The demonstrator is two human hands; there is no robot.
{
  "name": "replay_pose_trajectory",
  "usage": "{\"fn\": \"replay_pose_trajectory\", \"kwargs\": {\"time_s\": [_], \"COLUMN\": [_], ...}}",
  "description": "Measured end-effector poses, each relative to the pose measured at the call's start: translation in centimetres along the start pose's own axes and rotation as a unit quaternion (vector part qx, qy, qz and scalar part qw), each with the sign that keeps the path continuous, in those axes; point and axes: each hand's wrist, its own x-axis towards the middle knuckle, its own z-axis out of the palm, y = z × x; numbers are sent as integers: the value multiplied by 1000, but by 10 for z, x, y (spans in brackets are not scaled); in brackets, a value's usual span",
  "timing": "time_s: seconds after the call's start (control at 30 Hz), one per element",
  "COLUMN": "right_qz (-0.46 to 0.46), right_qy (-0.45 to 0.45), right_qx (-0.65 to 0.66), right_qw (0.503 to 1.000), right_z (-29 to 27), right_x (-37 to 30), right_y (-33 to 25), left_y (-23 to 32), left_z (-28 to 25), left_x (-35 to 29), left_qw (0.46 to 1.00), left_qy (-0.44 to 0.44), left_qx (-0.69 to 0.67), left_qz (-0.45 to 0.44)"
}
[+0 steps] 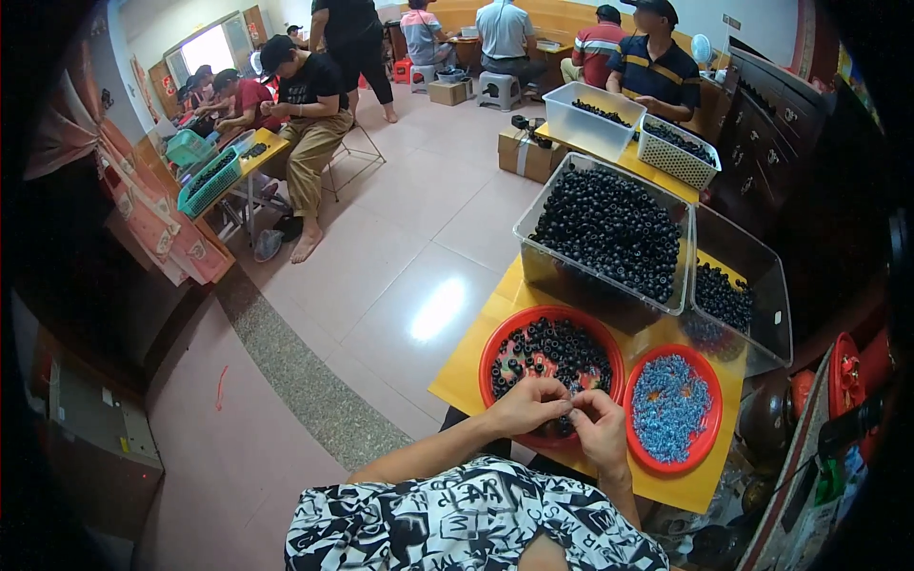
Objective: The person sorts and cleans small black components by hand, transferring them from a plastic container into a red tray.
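Observation:
My left hand (529, 406) and my right hand (602, 430) meet fingertip to fingertip over the near edge of a round red tray (488, 354). Both are closed in a pinch. Whatever lies between the fingers is too small and covered to make out. Small black ring-shaped parts (562, 344) are scattered in that tray, several of them right under my hands. Close by my right hand stands a second red tray (708, 440), spread with many tiny blue-and-silver pieces (669, 404).
On the yellow table (484, 319), beyond the trays, a clear bin (600, 276) is heaped with black parts. Another clear bin (769, 295) stands to its right. Farther off, a person (657, 71) sits behind a white bin (571, 109) and a basket (681, 162). Bottles and clutter crowd the right.

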Motion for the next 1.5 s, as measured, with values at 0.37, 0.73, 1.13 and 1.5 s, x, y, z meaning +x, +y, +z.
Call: {"fn": "replay_pose_trajectory", "kwargs": {"time_s": [0.37,0.73,1.13,1.5], "right_qz": [-32,33,-7,66], "right_qy": [24,58,97,71], "right_qx": [4,236,67,379], "right_qw": [999,969,993,920], "right_z": [-4,-18,-18,-19], "right_x": [1,-19,-18,-14], "right_y": [15,14,21,36], "left_y": [3,9,-1,22], "left_z": [5,16,-29,-5], "left_x": [5,-1,31,40], "left_qw": [999,998,960,933], "left_qy": [24,37,162,106], "left_qx": [38,53,187,287], "left_qz": [13,5,132,189]}}
